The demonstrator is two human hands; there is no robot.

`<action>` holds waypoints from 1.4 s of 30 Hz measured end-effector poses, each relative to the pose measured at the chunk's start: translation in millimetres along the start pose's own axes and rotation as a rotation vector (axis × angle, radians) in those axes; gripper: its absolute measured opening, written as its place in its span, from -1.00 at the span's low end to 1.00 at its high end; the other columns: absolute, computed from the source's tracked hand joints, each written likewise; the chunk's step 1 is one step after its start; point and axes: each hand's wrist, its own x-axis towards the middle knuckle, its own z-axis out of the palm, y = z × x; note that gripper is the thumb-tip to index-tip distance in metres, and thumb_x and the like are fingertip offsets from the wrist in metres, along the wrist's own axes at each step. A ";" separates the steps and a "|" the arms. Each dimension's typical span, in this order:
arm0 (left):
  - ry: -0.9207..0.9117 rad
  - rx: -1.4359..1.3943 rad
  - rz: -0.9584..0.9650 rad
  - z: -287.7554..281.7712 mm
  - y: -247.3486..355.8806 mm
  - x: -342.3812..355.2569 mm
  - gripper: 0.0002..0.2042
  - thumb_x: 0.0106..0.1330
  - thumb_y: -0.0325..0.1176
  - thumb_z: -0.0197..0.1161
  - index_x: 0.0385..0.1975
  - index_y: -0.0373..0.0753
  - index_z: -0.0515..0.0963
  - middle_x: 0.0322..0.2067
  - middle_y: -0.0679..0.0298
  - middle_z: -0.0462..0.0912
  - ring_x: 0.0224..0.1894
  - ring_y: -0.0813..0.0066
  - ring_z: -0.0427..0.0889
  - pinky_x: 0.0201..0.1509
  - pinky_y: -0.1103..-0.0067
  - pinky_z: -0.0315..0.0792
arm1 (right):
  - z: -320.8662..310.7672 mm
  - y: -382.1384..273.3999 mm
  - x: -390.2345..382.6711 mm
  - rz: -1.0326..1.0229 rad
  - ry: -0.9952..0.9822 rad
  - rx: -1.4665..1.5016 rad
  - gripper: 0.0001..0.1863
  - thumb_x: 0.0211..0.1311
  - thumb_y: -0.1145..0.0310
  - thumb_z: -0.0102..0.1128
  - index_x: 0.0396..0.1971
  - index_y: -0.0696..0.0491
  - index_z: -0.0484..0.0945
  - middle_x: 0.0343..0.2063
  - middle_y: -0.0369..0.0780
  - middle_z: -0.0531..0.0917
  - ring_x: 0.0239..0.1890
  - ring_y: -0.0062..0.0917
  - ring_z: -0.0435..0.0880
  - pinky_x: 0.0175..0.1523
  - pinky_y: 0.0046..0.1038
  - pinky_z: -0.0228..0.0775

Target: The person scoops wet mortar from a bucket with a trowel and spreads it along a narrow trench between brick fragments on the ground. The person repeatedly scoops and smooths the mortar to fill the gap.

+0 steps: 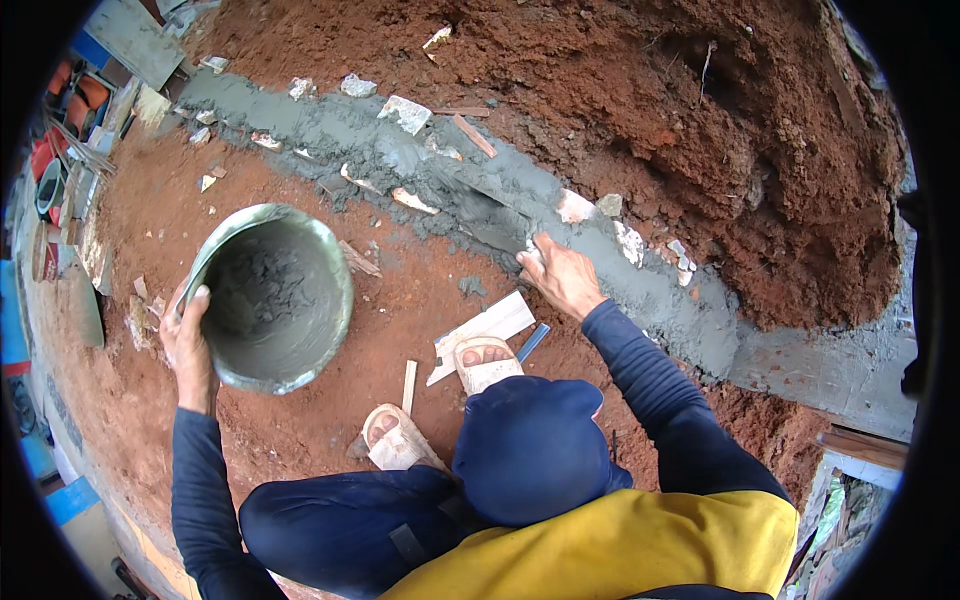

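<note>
My left hand (190, 345) grips the rim of a round bucket (346, 290) at the left, thumb over the edge. The bucket tilts so its inside shows, with grey wet mortar (265, 285) in the bottom and smeared up the walls. My right hand (562, 280) is closed round the handle of a trowel (492, 212). The trowel's blade is coated in mortar and rests against a long band of wet mortar (330, 130) that runs from far left to right. Pale stone pieces (406, 114) stick out of the band and line its edges.
A bank of red soil (640, 90) rises behind the mortar band. Wood offcuts (490, 330) and a small blue strip (533, 342) lie by my sandalled feet (398, 440). Planks and coloured clutter (75, 150) crowd the far left. A grey concrete beam (830, 365) stands at right.
</note>
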 end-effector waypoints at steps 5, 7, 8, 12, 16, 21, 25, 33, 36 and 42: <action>0.123 -0.095 -0.023 -53.5 9.7 -25.6 -0.65 0.42 -0.30 0.30 0.10 -0.37 0.63 -0.04 0.31 0.69 -0.06 0.61 0.58 0.13 0.62 0.40 | 27.6 -9.3 -2.1 0.312 -0.070 0.596 -0.58 0.53 0.00 0.04 -0.08 0.12 0.45 -0.47 -0.03 0.63 -0.45 -0.14 0.63 -0.30 -0.15 0.51; 0.167 -0.131 -0.023 -61.1 16.8 -30.9 -0.66 0.44 -0.29 0.30 0.09 -0.37 0.63 -0.07 0.30 0.69 -0.06 0.60 0.59 0.10 0.60 0.42 | 34.4 -33.8 14.8 0.422 -0.216 1.081 -0.59 0.56 0.00 0.03 -0.09 0.11 0.47 -0.59 -0.24 0.58 -0.66 -0.43 0.57 -0.48 -0.32 0.50; 0.246 -0.135 -0.058 -62.2 20.3 -29.3 -0.67 0.44 -0.29 0.29 0.08 -0.37 0.62 -0.08 0.30 0.69 -0.07 0.60 0.59 0.09 0.60 0.43 | 42.9 -52.2 27.0 0.422 -0.235 1.134 -0.59 0.57 -0.02 -0.01 -0.10 0.09 0.48 -0.62 -0.31 0.52 -0.68 -0.54 0.50 -0.54 -0.40 0.45; 0.085 -0.234 0.021 -63.0 30.1 -28.7 -0.64 0.47 -0.30 0.24 0.15 -0.35 0.57 0.02 0.23 0.68 0.02 0.49 0.63 0.17 0.54 0.48 | 73.4 -94.0 64.1 0.339 -0.129 1.247 -0.55 0.57 -0.10 -0.03 -0.12 0.04 0.50 -0.64 -0.37 0.48 -0.70 -0.63 0.46 -0.66 -0.45 0.33; 0.100 -0.326 0.060 -77.3 25.7 -34.8 -0.68 0.46 -0.32 0.21 0.10 -0.37 0.59 -0.02 0.23 0.68 0.01 0.51 0.62 0.15 0.53 0.48 | 81.9 -57.4 37.2 0.592 -0.037 1.304 -0.57 0.55 -0.11 -0.02 -0.13 -0.01 0.49 -0.65 -0.38 0.47 -0.70 -0.63 0.45 -0.66 -0.46 0.33; 0.188 -0.419 -0.047 -86.1 -4.4 -38.0 -0.62 0.45 -0.34 0.18 0.18 -0.38 0.54 0.03 0.17 0.65 0.05 0.44 0.61 0.21 0.49 0.46 | 90.1 -32.6 17.5 0.724 0.000 1.578 -0.58 0.55 -0.12 -0.10 -0.20 -0.04 0.46 -0.66 -0.35 0.44 -0.73 -0.55 0.41 -0.65 -0.41 0.33; 0.120 -0.385 -0.018 -82.9 -12.0 -38.0 -0.61 0.43 -0.36 0.17 0.19 -0.41 0.53 0.05 0.15 0.65 0.07 0.39 0.61 0.23 0.47 0.46 | 107.1 -76.7 54.9 0.683 -0.005 1.814 -0.55 0.52 -0.17 -0.11 -0.23 -0.07 0.47 -0.66 -0.38 0.41 -0.72 -0.60 0.36 -0.63 -0.46 0.31; 0.138 -0.371 -0.049 -67.1 -3.7 -30.9 -0.63 0.44 -0.39 0.15 0.18 -0.41 0.54 0.03 0.15 0.66 0.03 0.42 0.63 0.19 0.49 0.48 | 127.8 -134.3 128.2 0.624 -0.106 1.618 -0.59 0.53 -0.09 -0.04 -0.17 -0.02 0.50 -0.64 -0.35 0.46 -0.71 -0.58 0.41 -0.63 -0.40 0.33; 0.120 -0.406 -0.068 -69.4 -8.6 -30.0 -0.65 0.45 -0.38 0.16 0.16 -0.40 0.55 0.01 0.16 0.66 0.02 0.43 0.62 0.17 0.49 0.48 | 110.0 -84.4 75.7 0.681 -0.010 1.542 -0.60 0.52 -0.09 -0.03 -0.18 -0.02 0.50 -0.65 -0.36 0.46 -0.73 -0.59 0.40 -0.64 -0.41 0.32; 0.177 -0.361 -0.074 -69.6 -19.9 -21.8 -0.66 0.45 -0.35 0.19 0.12 -0.39 0.57 -0.02 0.19 0.66 0.00 0.45 0.62 0.16 0.49 0.49 | 69.3 -42.7 4.2 0.809 0.103 1.384 -0.58 0.57 -0.08 -0.17 -0.21 -0.03 0.45 -0.70 -0.40 0.44 -0.81 -0.64 0.38 -0.74 -0.50 0.29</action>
